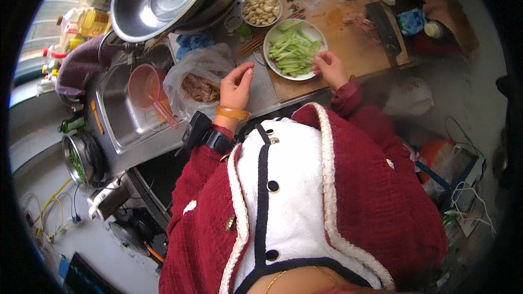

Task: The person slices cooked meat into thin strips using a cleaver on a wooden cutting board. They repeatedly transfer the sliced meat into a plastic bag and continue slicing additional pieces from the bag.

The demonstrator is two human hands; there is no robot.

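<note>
My right hand (330, 69) is at the right rim of a white plate (270, 63) heaped with sliced green vegetable strips (292, 49); its thumb and fingertips meet near the rim, and whether they hold a strip cannot be told. My left hand (237, 86) is raised left of the plate, fingers loosely bent, with nothing seen in it. Just left of it lies a clear plastic bag (173, 77) with brown meat (200, 88) inside. A bowl of peeled garlic cloves (261, 10) stands above the plate. The plate overlaps the left part of a wooden cutting board (339, 57).
A cleaver (382, 24) lies on the board's right side beside chopped pink pieces (361, 24). At left, a pink plastic dipper (144, 87) rests in the steel sink (116, 130). A large metal wok or basin (163, 0) stands at upper left. Chopsticks (251, 45) lie left of the plate.
</note>
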